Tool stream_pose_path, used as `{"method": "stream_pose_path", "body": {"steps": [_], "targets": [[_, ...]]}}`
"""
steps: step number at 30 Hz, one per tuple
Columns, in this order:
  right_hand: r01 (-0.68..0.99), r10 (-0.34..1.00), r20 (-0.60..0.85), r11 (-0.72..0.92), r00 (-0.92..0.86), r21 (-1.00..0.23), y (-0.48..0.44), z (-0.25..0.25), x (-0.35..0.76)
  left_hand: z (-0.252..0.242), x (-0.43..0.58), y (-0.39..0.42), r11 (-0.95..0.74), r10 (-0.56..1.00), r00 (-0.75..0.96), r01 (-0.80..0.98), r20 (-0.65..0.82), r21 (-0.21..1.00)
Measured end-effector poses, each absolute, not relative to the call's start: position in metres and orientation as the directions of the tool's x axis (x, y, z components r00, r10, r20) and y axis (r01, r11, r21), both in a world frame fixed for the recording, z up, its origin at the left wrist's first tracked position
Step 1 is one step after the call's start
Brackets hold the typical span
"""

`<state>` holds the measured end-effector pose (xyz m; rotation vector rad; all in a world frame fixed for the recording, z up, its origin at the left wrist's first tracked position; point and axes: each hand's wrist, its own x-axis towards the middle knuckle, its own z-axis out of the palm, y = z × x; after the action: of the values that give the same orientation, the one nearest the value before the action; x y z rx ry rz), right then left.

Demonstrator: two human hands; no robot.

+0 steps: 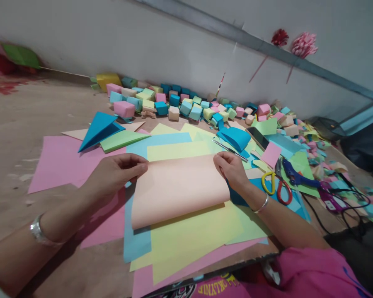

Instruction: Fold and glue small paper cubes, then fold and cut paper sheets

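A peach sheet of paper [180, 190] is bent over on itself, its rounded fold toward me and its far edges raised. My left hand [121, 171] pinches the far left corner between thumb and fingers. At the far right corner, my right hand [231, 167] grips the same sheet with curled fingers. Under it lie yellow paper [192, 244], light blue paper [136, 244] and pink paper [59, 161] in overlapping layers. Beyond my left hand rest a folded blue paper [98, 130] and a folded green paper [122, 140].
Scissors [276, 184] with yellow and red handles lie right of my right hand, beside a blue glue gun [298, 176] with a cord. A metal pen-like tool [230, 150] and a phone [257, 137] lie farther back. Many small paper boxes [174, 113] line the wall.
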<state>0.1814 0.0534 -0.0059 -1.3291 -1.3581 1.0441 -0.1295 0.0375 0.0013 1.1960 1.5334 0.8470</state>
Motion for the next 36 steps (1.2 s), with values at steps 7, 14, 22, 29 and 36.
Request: {"method": "stream_pose_path", "body": {"steps": [7, 14, 22, 29, 36], "targets": [[0.229, 0.998, 0.062, 0.054, 0.025, -0.972, 0.055, -0.007, 0.182, 0.003, -0.128, 0.039, 0.270, 0.963, -0.055, 0.285, -0.265, 0.920], [0.211, 0.998, 0.053, 0.043, 0.039, -0.976, 0.058, -0.012, 0.183, 0.002, -0.128, 0.041, 0.278, 0.961, -0.070, 0.237, -0.269, 0.931], [0.342, 0.991, 0.130, 0.108, 0.040, -0.933, 0.063, -0.020, 0.187, 0.001, -0.126, 0.040, 0.221, 0.974, -0.123, 0.333, -0.190, 0.917], [0.627, 0.947, 0.318, 0.272, -0.039, -0.730, 0.062, -0.019, 0.184, -0.001, -0.127, 0.042, -0.003, 0.997, -0.052, 0.661, 0.049, 0.750], [0.701, 0.940, 0.322, 0.307, -0.116, -0.644, 0.065, -0.026, 0.185, -0.005, -0.129, 0.043, -0.210, 0.977, 0.145, 0.748, 0.153, 0.630]]}}
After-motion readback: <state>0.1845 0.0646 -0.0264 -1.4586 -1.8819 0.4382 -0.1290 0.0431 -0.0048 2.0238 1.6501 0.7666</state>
